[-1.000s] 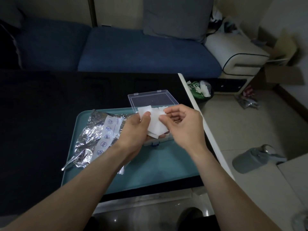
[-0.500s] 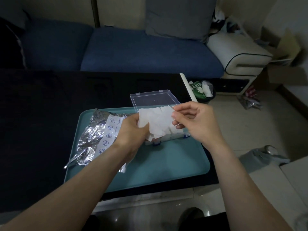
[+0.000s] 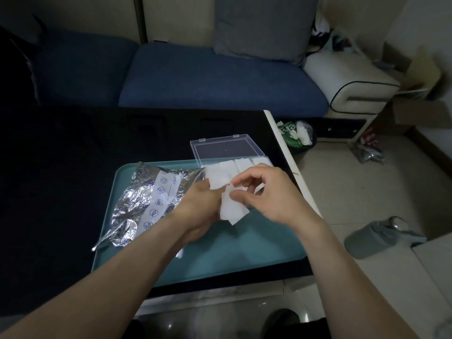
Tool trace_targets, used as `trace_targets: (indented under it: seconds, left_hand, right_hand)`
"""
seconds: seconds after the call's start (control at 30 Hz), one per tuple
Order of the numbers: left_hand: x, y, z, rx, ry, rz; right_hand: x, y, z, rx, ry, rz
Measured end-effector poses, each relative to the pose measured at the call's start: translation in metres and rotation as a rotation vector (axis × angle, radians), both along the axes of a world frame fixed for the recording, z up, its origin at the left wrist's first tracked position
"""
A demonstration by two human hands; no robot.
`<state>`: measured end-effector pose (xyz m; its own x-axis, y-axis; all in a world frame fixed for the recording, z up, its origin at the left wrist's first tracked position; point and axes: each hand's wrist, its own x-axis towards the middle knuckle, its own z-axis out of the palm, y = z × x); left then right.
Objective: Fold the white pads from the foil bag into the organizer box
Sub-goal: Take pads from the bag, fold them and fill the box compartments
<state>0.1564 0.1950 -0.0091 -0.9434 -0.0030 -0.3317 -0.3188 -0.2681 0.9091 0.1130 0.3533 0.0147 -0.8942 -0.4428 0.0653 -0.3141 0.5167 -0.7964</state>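
We see the white pad (image 3: 231,206) held mid-air above the teal tray (image 3: 244,253), just at 6 o'clock of the organizer box (image 3: 244,163). It looks partly folded, one flap hanging down loose.

Left hand (image 3: 198,204) grips the pad's left edge, fingers curled round it. Right hand (image 3: 266,194) pinches the top corner between thumb and fingertips, so both hands are clamped on the same pad.

Box sits at the tray's 1 o'clock, clear lid (image 3: 226,149) flipped open behind it. Folded pads already line its compartments, and we can't tell how much room is left.

Foil bag (image 3: 144,204) lies crumpled at 9 o'clock of the hands, mouth toward them.

Risks, as we judge them:
- The pad is limp, so the hanging flap could unfold or crease crooked if the pinch slips.
- A fold that's too wide won't drop into a slot.
- The box is light, so pushing the pad in could nudge it or disturb its neighbours.
- The left forearm is near the bag and could drag it.
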Motion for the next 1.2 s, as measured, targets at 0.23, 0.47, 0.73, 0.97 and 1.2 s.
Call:
trace_targets:
  seconds: [0.23,0.47,0.73,0.97,1.2]
  left_hand:
    - [-0.004,0.002,0.004,0.276,-0.152,0.041]
    - [0.000,0.000,-0.004,0.024,-0.057,-0.140]
    - [-0.002,-0.001,-0.014,-0.341,0.058,-0.101]
    - [-0.006,0.003,-0.015,-0.344,0.091,0.007]
    - [-0.007,0.000,-0.006,-0.295,0.180,0.161]
  right_hand:
    - [-0.003,0.007,0.001,0.121,0.012,-0.005]
    - [-0.009,0.028,0.007,-0.015,-0.129,-0.024]
    - [-0.008,0.047,0.019,-0.215,-0.330,0.075]
    - [-0.001,0.013,0.000,-0.033,-0.062,-0.101]
    - [0.008,0.000,0.001,-0.082,-0.401,-0.168]
